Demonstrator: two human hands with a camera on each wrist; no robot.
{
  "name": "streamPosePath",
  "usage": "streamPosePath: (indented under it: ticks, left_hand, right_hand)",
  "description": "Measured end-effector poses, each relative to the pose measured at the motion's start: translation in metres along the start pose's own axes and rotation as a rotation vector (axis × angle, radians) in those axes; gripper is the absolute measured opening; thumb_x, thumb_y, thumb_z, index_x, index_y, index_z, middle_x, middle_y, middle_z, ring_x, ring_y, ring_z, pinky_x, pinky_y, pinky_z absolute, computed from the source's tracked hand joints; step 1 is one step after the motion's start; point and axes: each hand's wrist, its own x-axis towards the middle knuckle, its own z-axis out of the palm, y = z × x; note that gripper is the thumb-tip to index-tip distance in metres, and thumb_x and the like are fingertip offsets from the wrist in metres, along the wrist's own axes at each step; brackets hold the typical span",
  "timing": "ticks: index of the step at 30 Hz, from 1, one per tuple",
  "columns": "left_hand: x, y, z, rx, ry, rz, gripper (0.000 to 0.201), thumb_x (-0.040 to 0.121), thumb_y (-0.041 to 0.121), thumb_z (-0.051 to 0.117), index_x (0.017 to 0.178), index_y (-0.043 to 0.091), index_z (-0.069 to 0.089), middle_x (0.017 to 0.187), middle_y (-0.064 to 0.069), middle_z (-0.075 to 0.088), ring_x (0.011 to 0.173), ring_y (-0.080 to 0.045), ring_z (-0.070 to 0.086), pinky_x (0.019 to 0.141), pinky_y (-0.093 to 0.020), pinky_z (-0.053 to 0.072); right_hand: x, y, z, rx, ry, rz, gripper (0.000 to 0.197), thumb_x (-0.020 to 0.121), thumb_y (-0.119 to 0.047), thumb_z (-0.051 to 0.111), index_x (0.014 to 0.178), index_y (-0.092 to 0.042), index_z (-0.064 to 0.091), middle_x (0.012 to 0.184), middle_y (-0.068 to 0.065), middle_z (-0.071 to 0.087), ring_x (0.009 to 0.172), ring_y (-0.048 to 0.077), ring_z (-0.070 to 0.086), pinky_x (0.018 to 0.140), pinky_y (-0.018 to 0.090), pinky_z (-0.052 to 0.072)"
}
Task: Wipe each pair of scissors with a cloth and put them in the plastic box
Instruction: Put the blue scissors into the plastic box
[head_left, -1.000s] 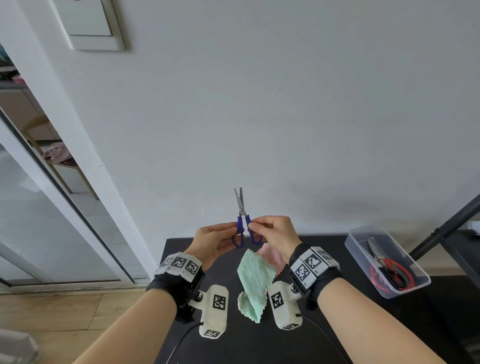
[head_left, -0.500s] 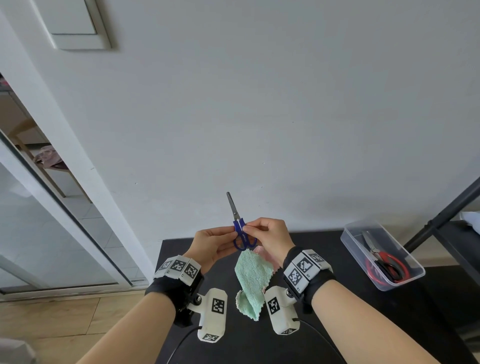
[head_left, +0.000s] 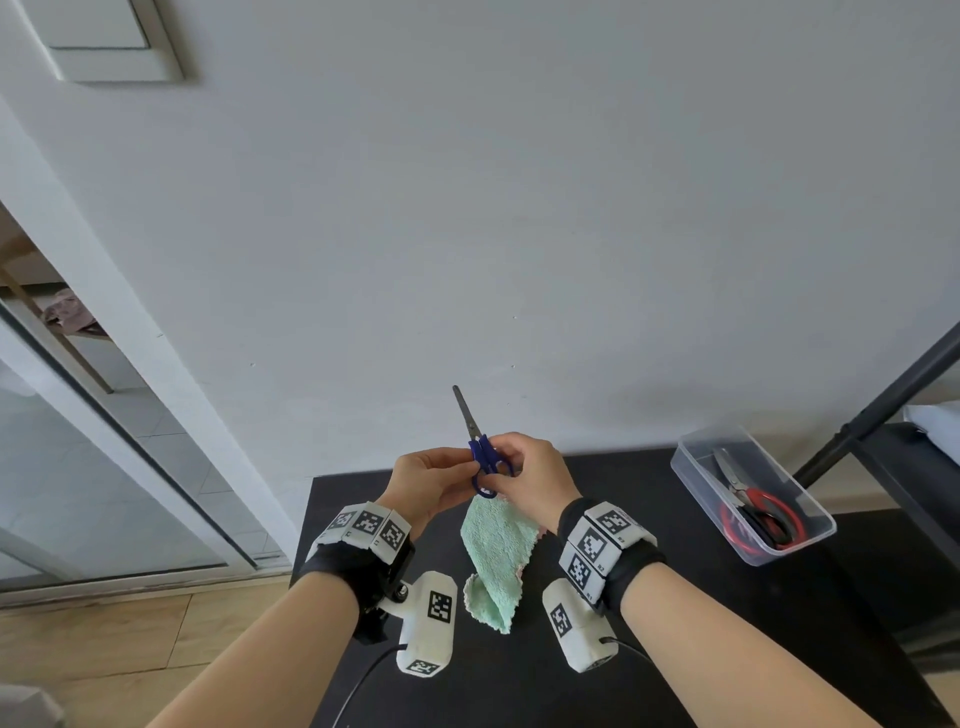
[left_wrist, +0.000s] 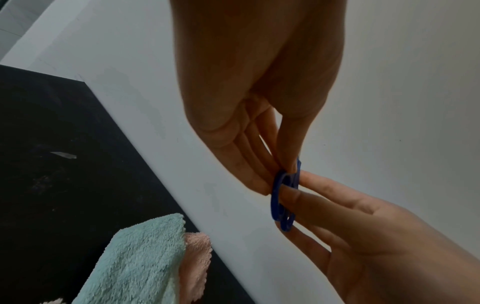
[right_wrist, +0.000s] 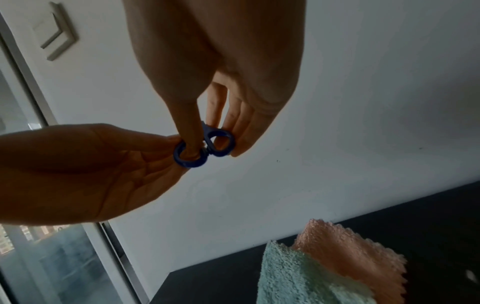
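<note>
The left hand (head_left: 434, 480) pinches one blue finger loop of the blue scissors (head_left: 480, 452), thumb above and fingertips below, as the right wrist view shows most plainly. The scissors stand nearly upright above the table (head_left: 675, 649), blades together and tilted a little to the left, tip toward the wall. The right hand (head_left: 530, 480) grips the other loop: its thumb presses down at the joint of the two loops while its fingers curl behind the far ring. Both hands are thus closed on the scissors' handles and neither touches the cloth.

Below the hands the green cloth (head_left: 496, 556) lies crumpled on the table, with a pink cloth (right_wrist: 345, 248) folded against its far side. Further right, near the table's edge, the plastic box (head_left: 691, 470) already holds the red-handled scissors (head_left: 763, 517).

The step in hand looks like the handling of the second pair; whether its wiping is done or yet to begin cannot be told, since the cloth lies apart from the blades. If wiping remains, one hand must let go of its loop, pick up the green cloth and draw it along the blades while the other keeps the handle steady. If it is done, the pair has to be carried rightward, blades shut, and laid in the box beside the red pair without tipping the light box
</note>
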Motion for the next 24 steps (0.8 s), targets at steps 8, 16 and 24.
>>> streamPosePath:
  ticks: [8,16,24]
  left_hand:
    - [0.013,-0.015,0.030,0.182,-0.042,-0.131,0.024,0.086,0.011,0.067,0.109,0.003,0.067,0.091,-0.014,0.071,0.072,-0.018,0.071,0.081,-0.032,0.055]
    - [0.021,-0.029,0.081,0.324,-0.104,-0.114,0.008,0.085,0.002,0.066,0.094,0.000,0.067,0.081,-0.015,0.073,0.065,-0.018,0.071,0.061,-0.023,0.057]
    - [0.043,-0.043,0.152,0.492,-0.174,-0.129,0.007,0.088,0.008,0.064,0.093,0.008,0.069,0.087,-0.009,0.072,0.073,-0.018,0.068,0.071,-0.025,0.058]
  right_hand:
    - [-0.014,0.026,-0.026,-0.105,0.076,0.068,0.034,0.075,-0.003,0.070,0.108,-0.011,0.068,0.099,0.002,0.072,0.082,0.009,0.062,0.074,0.011,0.044]
    - [-0.031,0.061,-0.067,-0.237,0.063,0.122,0.042,0.082,-0.018,0.068,0.123,-0.016,0.061,0.115,0.001,0.065,0.100,0.012,0.061,0.089,0.028,0.049]
    - [-0.045,0.091,-0.144,-0.293,0.103,0.202,0.036,0.085,-0.018,0.066,0.120,-0.015,0.059,0.111,0.002,0.068,0.096,0.010,0.061,0.087,0.026,0.049]
